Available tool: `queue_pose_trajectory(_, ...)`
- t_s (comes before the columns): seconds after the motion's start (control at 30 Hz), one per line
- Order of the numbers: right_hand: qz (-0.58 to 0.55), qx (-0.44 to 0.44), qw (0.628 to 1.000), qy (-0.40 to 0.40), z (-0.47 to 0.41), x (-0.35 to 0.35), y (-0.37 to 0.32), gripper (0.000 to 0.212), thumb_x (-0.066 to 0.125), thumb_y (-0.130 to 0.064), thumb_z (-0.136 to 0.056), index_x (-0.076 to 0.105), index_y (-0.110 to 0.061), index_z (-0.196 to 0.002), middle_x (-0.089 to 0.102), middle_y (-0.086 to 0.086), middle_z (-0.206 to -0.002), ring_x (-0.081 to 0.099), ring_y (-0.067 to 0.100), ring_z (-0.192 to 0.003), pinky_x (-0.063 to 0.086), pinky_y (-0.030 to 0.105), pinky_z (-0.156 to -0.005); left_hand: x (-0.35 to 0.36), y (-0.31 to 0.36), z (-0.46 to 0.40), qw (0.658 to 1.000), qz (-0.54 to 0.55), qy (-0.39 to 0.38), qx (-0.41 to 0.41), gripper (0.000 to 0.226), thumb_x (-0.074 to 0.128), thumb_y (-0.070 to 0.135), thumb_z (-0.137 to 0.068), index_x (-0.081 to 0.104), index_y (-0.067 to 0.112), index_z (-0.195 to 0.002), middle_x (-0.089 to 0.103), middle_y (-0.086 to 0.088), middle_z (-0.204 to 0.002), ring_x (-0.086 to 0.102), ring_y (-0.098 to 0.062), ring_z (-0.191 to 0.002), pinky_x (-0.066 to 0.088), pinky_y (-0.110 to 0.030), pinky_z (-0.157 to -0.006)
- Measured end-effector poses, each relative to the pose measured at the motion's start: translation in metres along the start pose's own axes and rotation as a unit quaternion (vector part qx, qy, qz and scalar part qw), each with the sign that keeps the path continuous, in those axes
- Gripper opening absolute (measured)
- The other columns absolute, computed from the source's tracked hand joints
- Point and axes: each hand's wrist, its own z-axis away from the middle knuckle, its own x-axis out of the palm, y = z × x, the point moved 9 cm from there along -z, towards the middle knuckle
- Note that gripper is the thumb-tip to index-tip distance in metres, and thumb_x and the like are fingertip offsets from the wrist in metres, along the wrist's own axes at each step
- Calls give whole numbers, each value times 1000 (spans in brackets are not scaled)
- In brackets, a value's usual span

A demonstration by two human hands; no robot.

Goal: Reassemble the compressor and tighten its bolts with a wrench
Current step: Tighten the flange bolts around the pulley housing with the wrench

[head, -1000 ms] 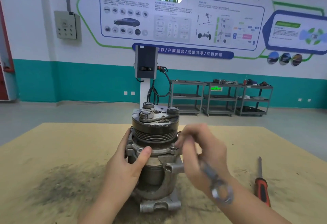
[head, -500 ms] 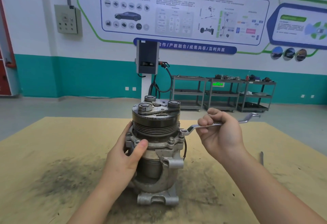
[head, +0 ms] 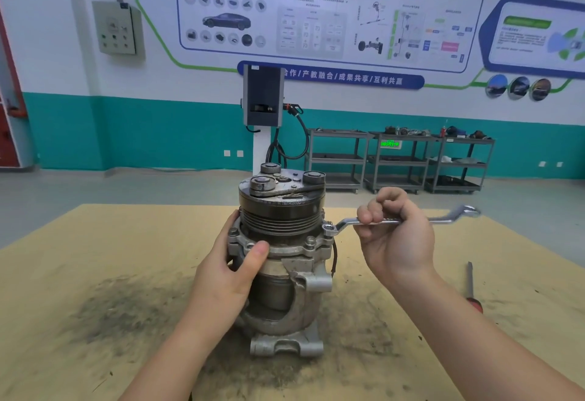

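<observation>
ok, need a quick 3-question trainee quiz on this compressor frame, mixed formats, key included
1. True or false: the wrench has its ring end on a flange bolt on the right side of the compressor.
2. Which hand steadies the compressor body?
A. left hand
B. right hand
3. Fill in: the red-handled tool lying on the table to the right is a ____.

Key: 1 true; 2 A; 3 screwdriver

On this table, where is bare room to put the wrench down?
Bare: the table left of the compressor, and the stretch between the compressor and the screwdriver. Crowded: around the compressor, where the left hand grips it and the right hand holds the wrench.
</observation>
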Motion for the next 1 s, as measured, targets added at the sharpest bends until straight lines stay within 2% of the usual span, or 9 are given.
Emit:
queue_pose_trajectory(0.1,84,-175,979,-57,21,16,-26,26,28,7,-76,48,-7,-68,47,5,-46,51,22,-44,38,22,-44,-1,0,0,1000,-1,6,-3,83,54,76,-61,43,45,-137,60,36,-118,54,18,-109,39,3,-79)
queue_pose_trajectory(0.2,252,-317,908,-110,51,40,-39,24,32,6,-77,50,-10,-71,58,-3,-53,57,22,-50,44,27,-48,-2,2,0,1000,-1,12,-1,79,58,77,-65,44,45,-136,62,36,-115,54,19,-108,40,0,-80)
queue_pose_trajectory(0.33,459,-354,802,-143,79,67,-26,13,41,-20,-84,51,-28,-82,61,-1,-66,60,15,-60,48,36,-53,-1,4,0,1000,-9,13,12,70,62,66,-80,46,35,-141,62,37,-115,51,23,-105,38,4,-79)
queue_pose_trajectory(0.37,466,-338,805,-145,80,71,-25,12,42,-22,-85,50,-30,-85,60,1,-67,60,14,-60,49,35,-54,-1,5,-1,1000,-9,13,16,72,61,65,-76,46,35,-140,61,39,-113,52,24,-105,36,6,-78)
queue_pose_trajectory(0.47,355,-277,882,-137,67,70,-38,20,42,-5,-84,51,-22,-92,64,1,-66,64,17,-61,54,29,-56,-2,4,0,1000,-5,14,16,84,55,71,-65,47,34,-140,61,39,-114,53,21,-107,36,6,-79)
queue_pose_trajectory(0.63,144,-123,982,-29,26,30,-39,26,30,10,-79,46,-8,-87,48,7,-47,54,25,-47,42,28,-46,-3,2,0,1000,-11,14,15,89,54,73,-64,46,33,-142,61,39,-115,52,21,-108,35,6,-79)
queue_pose_trajectory(0.77,66,-41,997,19,10,11,-19,26,26,9,-80,45,-8,-85,43,6,-47,50,20,-44,38,24,-42,-3,0,0,1000,-14,14,9,88,53,74,-63,47,34,-141,63,32,-118,54,19,-108,38,3,-80)
queue_pose_trajectory(0.9,12,51,998,24,-1,1,-1,22,25,5,-80,43,-9,-79,41,4,-50,48,18,-43,37,23,-41,-2,-2,0,1000,-13,13,0,88,53,75,-62,48,35,-140,63,26,-121,55,17,-107,40,1,-78)
queue_pose_trajectory(1.0,-24,110,994,12,-3,2,13,20,28,5,-70,42,-9,-75,40,3,-49,47,16,-42,37,21,-39,-3,-2,1,1000,-12,13,-1,88,54,75,-62,48,36,-141,63,28,-120,55,16,-108,40,-1,-80)
